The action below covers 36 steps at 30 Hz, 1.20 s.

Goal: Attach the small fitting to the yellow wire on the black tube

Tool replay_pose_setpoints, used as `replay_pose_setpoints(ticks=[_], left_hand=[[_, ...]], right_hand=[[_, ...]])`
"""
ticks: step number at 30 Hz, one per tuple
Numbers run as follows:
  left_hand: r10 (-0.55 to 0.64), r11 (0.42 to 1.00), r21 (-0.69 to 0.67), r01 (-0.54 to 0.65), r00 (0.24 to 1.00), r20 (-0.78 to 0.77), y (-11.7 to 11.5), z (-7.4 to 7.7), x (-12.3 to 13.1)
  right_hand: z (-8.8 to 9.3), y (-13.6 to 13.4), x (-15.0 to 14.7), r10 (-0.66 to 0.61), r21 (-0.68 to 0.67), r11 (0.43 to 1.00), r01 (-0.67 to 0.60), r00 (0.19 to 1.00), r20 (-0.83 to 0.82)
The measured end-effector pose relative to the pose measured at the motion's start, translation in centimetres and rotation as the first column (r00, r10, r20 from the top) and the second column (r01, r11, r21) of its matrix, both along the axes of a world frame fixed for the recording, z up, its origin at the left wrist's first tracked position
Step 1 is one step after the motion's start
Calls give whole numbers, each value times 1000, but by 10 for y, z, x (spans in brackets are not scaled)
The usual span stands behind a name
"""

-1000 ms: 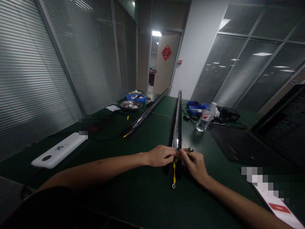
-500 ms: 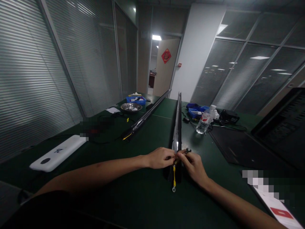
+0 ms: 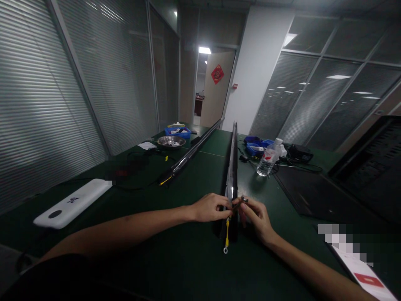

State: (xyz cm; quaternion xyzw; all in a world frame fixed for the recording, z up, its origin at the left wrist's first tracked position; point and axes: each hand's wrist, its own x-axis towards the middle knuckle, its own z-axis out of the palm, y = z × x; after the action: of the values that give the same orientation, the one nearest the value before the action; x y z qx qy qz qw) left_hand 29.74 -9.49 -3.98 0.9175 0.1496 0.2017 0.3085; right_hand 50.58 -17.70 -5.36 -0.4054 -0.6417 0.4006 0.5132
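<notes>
A long black rail (image 3: 232, 163) lies on the green table (image 3: 188, 267), running away from me. Both hands meet at its near end. My left hand (image 3: 209, 207) is closed, its fingers pinched at the rail's end where a yellow wire (image 3: 227, 234) with a ring terminal hangs out. My right hand (image 3: 255, 217) is closed too, its fingertips pinching a small dark part (image 3: 240, 202) against the same end. What the left fingers pinch is too small to name.
A second long rail (image 3: 194, 151) lies to the left. A white device (image 3: 70, 202) sits at left, a metal bowl (image 3: 171, 142) and blue bins (image 3: 178, 131) at the back, a water bottle (image 3: 266, 160) and cables at right, a dark panel (image 3: 316, 196) near right.
The hands stay at the rail's end. The small dark part in my right fingers has shifted slightly left toward the rail. The view has drifted a little.
</notes>
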Motion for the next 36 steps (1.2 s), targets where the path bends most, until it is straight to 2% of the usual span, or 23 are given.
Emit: replay_pose_setpoints(ticks=[7,18,23,27,32,36], left_hand=[[-26,1000,16,26,1000,-11,2,-1,-1],[-84,996,-15,84,996,19,4,-1,-1],[-65,993,-92,67,998,26,7,-4,0],[-73,986,-143,81,995,62,8,-5,1],[-41,986,-162,44,999,24,8,-5,0],[-24,986,-165,26,1000,12,9,-6,0]], right_hand=[[0,6,-1,36,-83,995,-46,992,-125],[2,6,-4,61,-119,990,-75,991,-122],[1,8,-5,30,-150,987,-53,988,-148],[4,5,-6,-16,-117,993,4,995,-101],[3,4,-5,-120,-36,992,118,989,-83],[-2,5,-4,-120,-5,993,120,992,-42]])
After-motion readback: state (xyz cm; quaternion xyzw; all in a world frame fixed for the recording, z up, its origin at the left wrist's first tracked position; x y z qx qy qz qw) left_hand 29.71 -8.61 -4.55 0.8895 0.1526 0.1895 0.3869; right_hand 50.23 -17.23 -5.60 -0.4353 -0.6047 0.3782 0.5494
